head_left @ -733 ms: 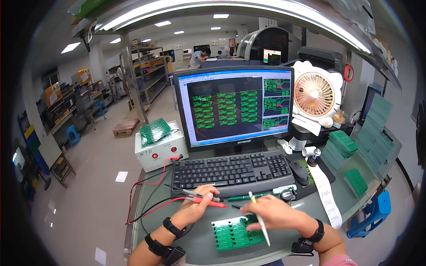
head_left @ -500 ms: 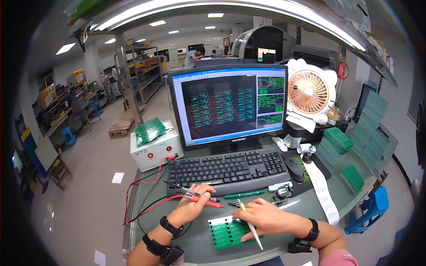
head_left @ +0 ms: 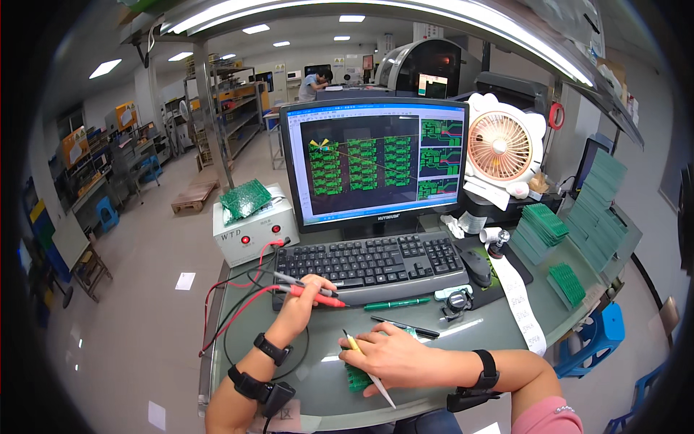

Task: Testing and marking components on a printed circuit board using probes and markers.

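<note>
My left hand (head_left: 307, 298) is closed round a red test probe (head_left: 318, 297) and a grey-black test probe (head_left: 293, 280), just in front of the keyboard's left half. Red and black leads trail from them to the left. My right hand (head_left: 394, 356) lies over a green circuit board (head_left: 356, 378) and hides most of it. Between its fingers slants a slim white and yellow pen-like tool (head_left: 381, 388), its white end pointing toward me. Just beyond the right hand lie a black pen (head_left: 406, 327) and a green pen (head_left: 397, 304).
Behind the keyboard (head_left: 372, 264) stands a monitor (head_left: 379, 159) with a board layout. A white power box (head_left: 254, 235) sits left. Right are a mouse (head_left: 475, 269), paper strip (head_left: 522, 311), fan (head_left: 502, 145) and stacked green boards (head_left: 567, 283). A person (head_left: 312, 85) sits far back.
My left hand has moved away from me and left with the probes. My right hand has shifted left, covering more of the board. The monitor's layout now shows brighter green with yellow marks.
</note>
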Demonstrator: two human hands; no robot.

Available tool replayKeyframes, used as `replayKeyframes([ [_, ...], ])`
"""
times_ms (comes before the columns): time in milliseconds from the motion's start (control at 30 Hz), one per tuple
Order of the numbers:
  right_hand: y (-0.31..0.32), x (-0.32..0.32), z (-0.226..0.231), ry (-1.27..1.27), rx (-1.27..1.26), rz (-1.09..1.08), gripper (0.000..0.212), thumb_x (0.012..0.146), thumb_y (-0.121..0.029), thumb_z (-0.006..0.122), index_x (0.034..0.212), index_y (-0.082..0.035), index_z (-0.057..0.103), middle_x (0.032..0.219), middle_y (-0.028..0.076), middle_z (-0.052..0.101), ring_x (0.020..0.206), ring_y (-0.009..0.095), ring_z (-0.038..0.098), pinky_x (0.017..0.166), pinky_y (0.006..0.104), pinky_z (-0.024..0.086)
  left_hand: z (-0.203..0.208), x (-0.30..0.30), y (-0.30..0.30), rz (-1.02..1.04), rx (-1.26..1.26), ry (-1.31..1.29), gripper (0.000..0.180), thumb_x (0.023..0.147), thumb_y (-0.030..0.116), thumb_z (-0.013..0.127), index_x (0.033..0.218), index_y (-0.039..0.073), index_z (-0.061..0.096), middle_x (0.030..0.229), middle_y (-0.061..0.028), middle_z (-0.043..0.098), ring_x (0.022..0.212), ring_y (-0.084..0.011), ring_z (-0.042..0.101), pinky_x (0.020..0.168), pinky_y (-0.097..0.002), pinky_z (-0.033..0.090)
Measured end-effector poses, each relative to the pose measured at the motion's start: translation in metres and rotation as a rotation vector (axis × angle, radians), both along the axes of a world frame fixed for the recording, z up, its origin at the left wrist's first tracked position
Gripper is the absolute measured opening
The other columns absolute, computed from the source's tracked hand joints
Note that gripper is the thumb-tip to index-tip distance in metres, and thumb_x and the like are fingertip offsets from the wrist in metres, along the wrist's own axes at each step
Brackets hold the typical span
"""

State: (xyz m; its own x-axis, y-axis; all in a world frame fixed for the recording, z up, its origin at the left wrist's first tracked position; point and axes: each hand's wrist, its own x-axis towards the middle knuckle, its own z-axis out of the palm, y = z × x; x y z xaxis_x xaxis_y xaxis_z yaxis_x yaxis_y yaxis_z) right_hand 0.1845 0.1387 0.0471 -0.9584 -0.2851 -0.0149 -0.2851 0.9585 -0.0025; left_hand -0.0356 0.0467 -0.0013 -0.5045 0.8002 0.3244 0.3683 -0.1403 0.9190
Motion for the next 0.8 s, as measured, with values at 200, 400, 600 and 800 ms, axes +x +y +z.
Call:
replayKeyframes([
  [200,0.005,0.011,0.030,0.229,-0.137,0.019,0.069,0.069,-0.045,0.080,0.124,-0.012,0.053,0.138,0.013,0.051,0.114,0.031,0.058,0.087,0.0423,0.047,0.012,-0.002,-0.005,-0.009,-0.049,-0.439,0.041,0.101,0.038,0.045,0.088,0.004,0.064,0.068,-0.0050,0.064,0.051,-0.0085,0.057,0.044,-0.0206,0.042],
  [400,0.033,0.029,0.053,0.375,-0.966,-0.025,0.055,0.064,-0.023,0.090,0.105,-0.005,0.058,0.139,0.021,0.051,0.121,0.034,0.057,0.098,0.0402,0.047,0.029,-0.008,-0.015,-0.014,-0.096,-0.464,0.043,0.099,0.044,0.048,0.088,0.004,0.062,0.068,-0.0096,0.066,0.050,-0.0137,0.062,0.044,-0.0225,0.045],
  [600,0.052,0.034,0.001,0.276,-0.903,0.087,0.049,0.066,-0.025,0.090,0.094,-0.006,0.053,0.140,0.019,0.052,0.128,0.036,0.052,0.102,0.0407,0.045,0.042,-0.009,-0.035,-0.156,-0.139,-0.587,0.046,0.100,0.046,0.044,0.093,0.004,0.059,0.079,-0.0146,0.069,0.062,-0.0217,0.070,0.046,-0.0245,0.051],
  [800,0.065,0.046,-0.003,0.155,-0.678,-0.010,0.042,0.074,-0.035,0.083,0.099,-0.010,0.060,0.147,0.010,0.048,0.140,0.032,0.038,0.114,0.0507,0.026,0.046,0.004,-0.043,-0.314,-0.138,-0.577,0.039,0.099,0.036,0.048,0.081,0.003,0.057,0.071,-0.0133,0.064,0.047,-0.0153,0.059,0.039,-0.0230,0.045],
])
